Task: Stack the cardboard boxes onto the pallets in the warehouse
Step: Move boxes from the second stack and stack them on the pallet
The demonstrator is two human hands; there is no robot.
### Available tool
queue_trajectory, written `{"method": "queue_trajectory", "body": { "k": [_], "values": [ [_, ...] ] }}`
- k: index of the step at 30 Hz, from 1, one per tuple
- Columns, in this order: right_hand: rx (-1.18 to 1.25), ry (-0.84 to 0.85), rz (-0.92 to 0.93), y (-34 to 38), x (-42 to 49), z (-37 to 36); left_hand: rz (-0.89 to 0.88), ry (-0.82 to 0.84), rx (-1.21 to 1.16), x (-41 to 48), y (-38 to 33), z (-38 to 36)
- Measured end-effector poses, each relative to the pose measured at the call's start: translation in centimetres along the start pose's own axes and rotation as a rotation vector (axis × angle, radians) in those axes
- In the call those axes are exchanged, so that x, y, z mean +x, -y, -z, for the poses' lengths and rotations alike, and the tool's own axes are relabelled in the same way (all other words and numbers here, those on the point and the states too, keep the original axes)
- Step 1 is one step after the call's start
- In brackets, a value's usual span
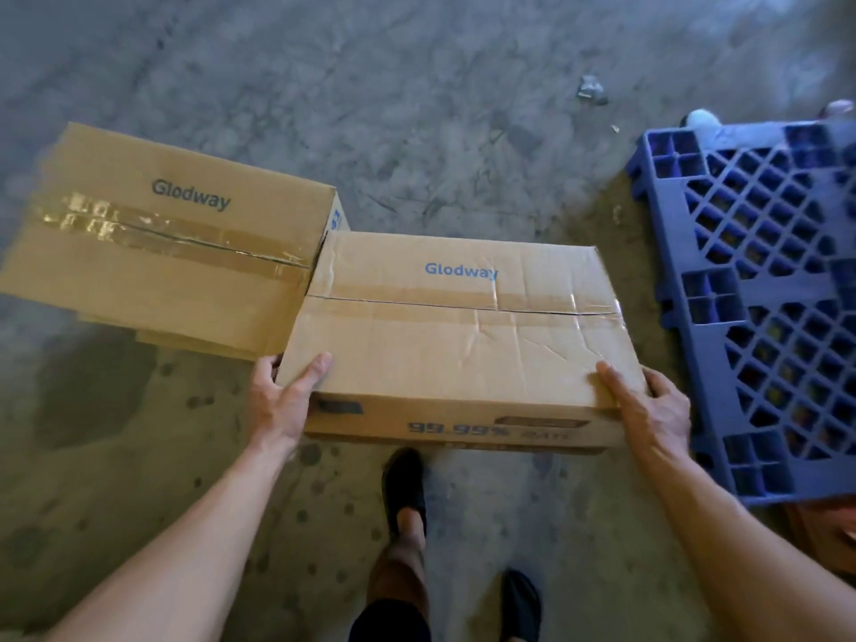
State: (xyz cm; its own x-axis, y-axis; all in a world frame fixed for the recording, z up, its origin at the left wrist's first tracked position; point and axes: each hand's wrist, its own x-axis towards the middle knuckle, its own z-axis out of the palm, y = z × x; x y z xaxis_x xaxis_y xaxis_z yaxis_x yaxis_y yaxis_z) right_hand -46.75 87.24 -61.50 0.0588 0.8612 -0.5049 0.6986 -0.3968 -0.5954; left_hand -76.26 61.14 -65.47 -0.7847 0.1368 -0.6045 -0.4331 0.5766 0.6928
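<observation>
Both grips are clamped on the near corners of one box point(458, 335): the left hand point(282, 396) wraps the lower left corner, thumb lying on the top panel and fingers curled round the side; the right hand point(648, 405) takes the lower right corner the same way, thumb on top. The box sits at the centre of the frame, above the floor point(417, 85), its taped top seam running left to right and the word "Glodway" printed in blue above it. Its far left corner touches or overlaps a second box point(157, 238) at centre left, which carries the same name in darker letters and a shiny tape strip. A blue pallet point(759, 289) with a lattice top lies at the right edge, just beside the held box. The person's feet in dark shoes point(403, 484) show at the bottom centre.
</observation>
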Motion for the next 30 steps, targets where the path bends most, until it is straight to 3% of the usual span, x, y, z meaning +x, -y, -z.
{"method": "queue_trajectory", "body": {
  "k": [6,12,18,22,30],
  "values": [
    [0.306,0.052,0.040,1.6,-3.0,6.1,-0.084,0.005,-0.255,-8.7,-2.4,1.1],
    [0.367,0.219,0.210,2.1,-6.8,14.1,-0.147,-0.040,-0.445,-20.2,-1.3,3.6],
    [0.381,0.547,0.347,3.2,-12.7,19.7,-0.253,-0.168,-0.574,-34.0,-0.2,8.7],
    [0.348,0.705,0.468,4.5,-17.8,19.5,-0.288,-0.248,-0.613,-42.0,1.5,14.4],
    [0.307,0.996,0.641,5.4,-31.5,14.8,-0.340,-0.587,-0.772,-54.0,8.9,24.8]
  ]
}}
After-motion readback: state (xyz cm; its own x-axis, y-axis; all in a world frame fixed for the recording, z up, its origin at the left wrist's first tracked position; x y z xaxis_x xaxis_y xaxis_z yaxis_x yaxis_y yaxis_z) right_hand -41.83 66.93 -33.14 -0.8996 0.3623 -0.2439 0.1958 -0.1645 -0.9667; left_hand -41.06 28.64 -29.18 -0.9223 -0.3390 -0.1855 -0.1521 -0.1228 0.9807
